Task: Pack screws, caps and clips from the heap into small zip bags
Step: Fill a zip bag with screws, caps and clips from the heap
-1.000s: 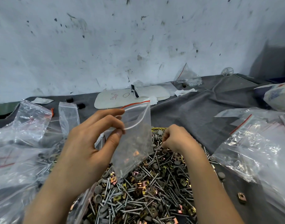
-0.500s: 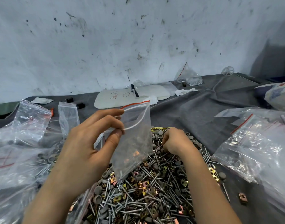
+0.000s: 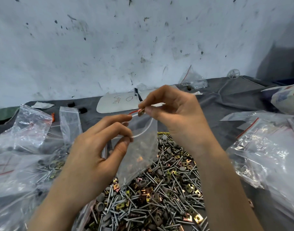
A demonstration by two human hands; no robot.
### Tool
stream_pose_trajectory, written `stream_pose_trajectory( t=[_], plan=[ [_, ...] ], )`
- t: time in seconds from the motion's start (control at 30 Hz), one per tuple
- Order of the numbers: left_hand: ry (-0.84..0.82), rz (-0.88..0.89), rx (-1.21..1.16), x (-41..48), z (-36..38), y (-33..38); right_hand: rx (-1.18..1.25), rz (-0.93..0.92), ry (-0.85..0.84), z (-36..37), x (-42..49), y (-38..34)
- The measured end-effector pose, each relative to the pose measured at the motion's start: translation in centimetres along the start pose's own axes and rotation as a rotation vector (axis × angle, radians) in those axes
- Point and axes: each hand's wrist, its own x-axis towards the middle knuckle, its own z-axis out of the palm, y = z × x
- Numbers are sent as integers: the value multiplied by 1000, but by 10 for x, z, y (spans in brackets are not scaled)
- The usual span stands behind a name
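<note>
Just at bag (image 3: 139, 155) rim, right hand (image 3: 174, 114) pinches clip (image 3: 141, 112).

Small packing workshop: a scuffed white wall (image 3: 109, 47), grey cloth bench (image 3: 226, 104), a near heap (image 3: 159, 197) of screws, bags (image 3: 26, 147) left.

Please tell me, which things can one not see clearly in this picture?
Head view:
- Small brass clip: mostly covered by the right hand's fingertips.
- Contents of the clear zip bag in the left hand: blurred by plastic.
- The heap of screws, caps and clips: cut off by the bottom edge.
</note>
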Motion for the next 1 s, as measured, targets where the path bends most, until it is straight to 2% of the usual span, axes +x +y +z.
stream_pose_trajectory(
  t=[0.07, 0.17, 0.23, 0.4, 0.47, 0.7, 1.0],
  plan=[
    [1, -1, -3, 0, 0, 0, -101, 22, 23, 1, 1, 2],
    [4, -8, -18, 0, -2, -1, -170, 53, 205, -13, 5, 12],
    [9, -17, -20, 0, -4, -3, -314, 162, 261, -30, 6, 29],
    [14, -14, -28, 0, -4, -3, -657, 664, -21, -53, -2, 89],
    [13, -6, -18, 0, -3, -3, -718, 760, -83, -48, -7, 109],
    [6, -9, -27, 0, -4, -2, -995, 852, -111, -30, -10, 137],
    [-3, 0, -24, 0, -2, -3, -942, 838, -95, -31, -10, 135]
  ],
)
